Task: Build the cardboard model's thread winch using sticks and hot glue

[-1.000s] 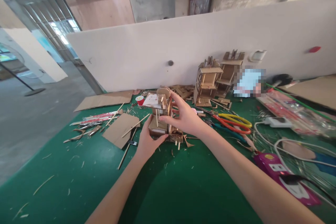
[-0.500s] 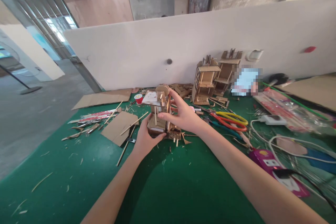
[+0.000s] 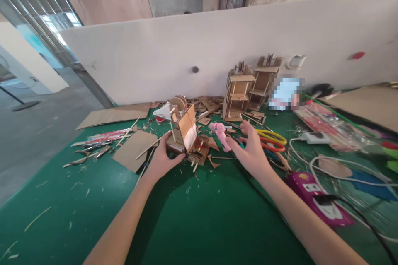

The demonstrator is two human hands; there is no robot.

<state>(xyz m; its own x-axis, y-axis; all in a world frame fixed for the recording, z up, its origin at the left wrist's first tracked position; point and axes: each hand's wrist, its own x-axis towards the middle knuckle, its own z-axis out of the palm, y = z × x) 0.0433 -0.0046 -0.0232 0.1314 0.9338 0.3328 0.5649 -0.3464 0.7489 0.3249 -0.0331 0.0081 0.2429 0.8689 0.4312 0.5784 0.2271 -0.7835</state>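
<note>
A small cardboard model with wooden sticks poking from it stands on the green table. My left hand grips its near left base, fingers wrapped round the bottom edge. My right hand hovers to the model's right with fingers spread and nothing in them. Just beyond its fingertips lies a pink glue gun. Yellow and orange handled scissors lie right behind the hand.
Two taller cardboard models stand by the white partition. Flat cardboard sheets, sticks and pliers litter the left. A purple power strip, white cables and plastic packets crowd the right. The table's left edge drops to a concrete floor.
My right hand let go of the model's top and moved right toward the pink glue gun. The model tilted and turned in my left hand. The camera shifted slightly.
</note>
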